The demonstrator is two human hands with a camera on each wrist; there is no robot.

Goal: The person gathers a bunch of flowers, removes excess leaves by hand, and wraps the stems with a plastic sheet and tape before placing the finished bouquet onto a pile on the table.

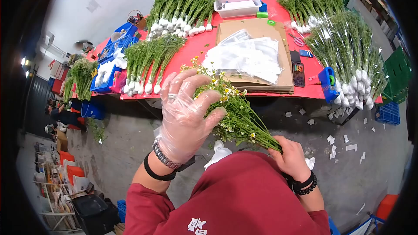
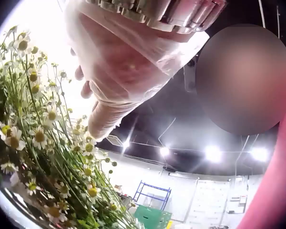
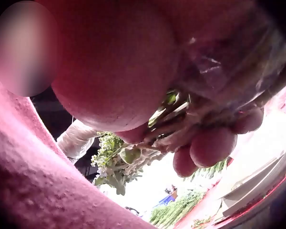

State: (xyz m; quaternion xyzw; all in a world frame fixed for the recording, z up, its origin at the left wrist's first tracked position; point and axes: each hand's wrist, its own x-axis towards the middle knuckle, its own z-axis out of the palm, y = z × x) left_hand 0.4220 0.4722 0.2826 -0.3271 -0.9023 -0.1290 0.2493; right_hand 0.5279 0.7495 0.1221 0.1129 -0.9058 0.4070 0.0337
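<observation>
The right hand [image 1: 292,156] grips the thin stems of the flower bunch [image 1: 246,119], fingers curled round them. The bunch is up in the air by the middle of the near edge of the red counter [image 1: 180,67]. It slants, stems low on the right, flower heads up to the left. The left hand [image 1: 185,109], in a clear glove, is nearer the flower heads. Its fingers are bent a bit and apart; I can't tell if they touch.

Fisheye distortion bends the head view, its corners black; the room is evenly lit. In the left wrist view, ceiling lights [image 2: 213,153] flare and the upper left bleaches white. The right wrist view's foreground is dim, reddish and soft.
</observation>
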